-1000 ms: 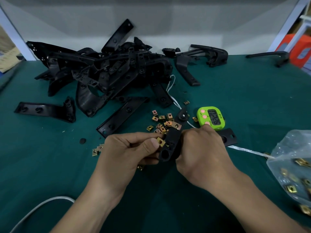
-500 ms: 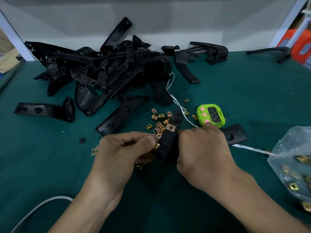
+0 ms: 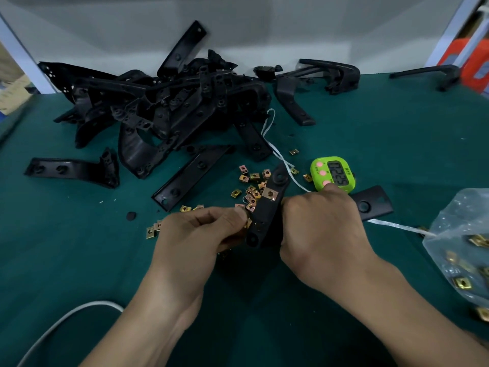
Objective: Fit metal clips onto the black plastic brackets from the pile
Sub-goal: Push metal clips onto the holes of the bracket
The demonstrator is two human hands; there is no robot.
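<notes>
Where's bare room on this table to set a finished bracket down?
Bare cloth beyond the green timer and plastic bag, and near left between the lone bracket and white cable. Crowded: the bracket pile and loose clips.

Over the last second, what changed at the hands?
Right hand turned the bracket slightly, showing more of its long face. Left hand slid its thumb over the clip at the bracket's edge, mostly hiding it. Both grips held; fitted clip, pile, loose clips, timer and bag stayed put.
</notes>
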